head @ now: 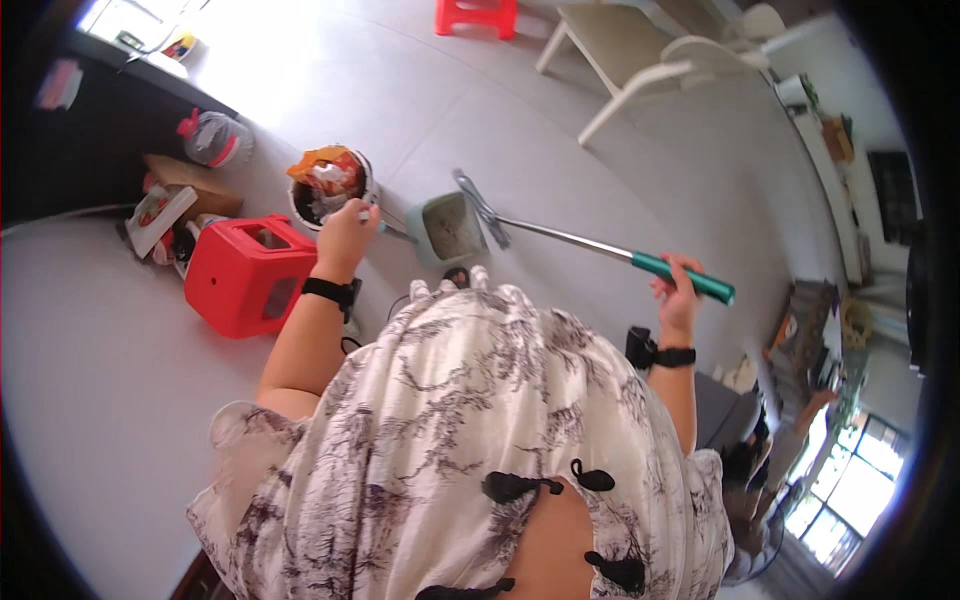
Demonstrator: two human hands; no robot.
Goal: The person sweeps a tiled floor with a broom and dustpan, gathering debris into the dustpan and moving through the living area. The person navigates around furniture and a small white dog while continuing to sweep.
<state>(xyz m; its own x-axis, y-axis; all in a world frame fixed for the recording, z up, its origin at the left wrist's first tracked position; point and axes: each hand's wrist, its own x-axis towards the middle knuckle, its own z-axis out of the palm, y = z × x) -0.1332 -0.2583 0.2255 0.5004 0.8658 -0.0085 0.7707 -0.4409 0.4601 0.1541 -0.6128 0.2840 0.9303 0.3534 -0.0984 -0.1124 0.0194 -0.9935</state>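
Note:
My left hand [347, 238] is closed around the handle of a pale green dustpan [418, 238], beside an open waste bin [301, 204]. Some dust or debris lies inside the pan. In my right hand [679, 296] is the green grip of a long metal-shafted broom or floor squeegee [566, 238]. Its grey head [480, 206] rests close to the dustpan's right edge; whether the two touch, I cannot tell. Orange and red packaging [330, 171] fills the top of the bin. Both wrists wear black bands.
A red plastic stool [240, 277] stands left of my left forearm, with boxes [196, 184] and a clear plastic jug [217, 140] behind it. Farther off are another red stool [476, 16] and a pale chair [622, 52]. Grey tiled floor [480, 105] spreads ahead.

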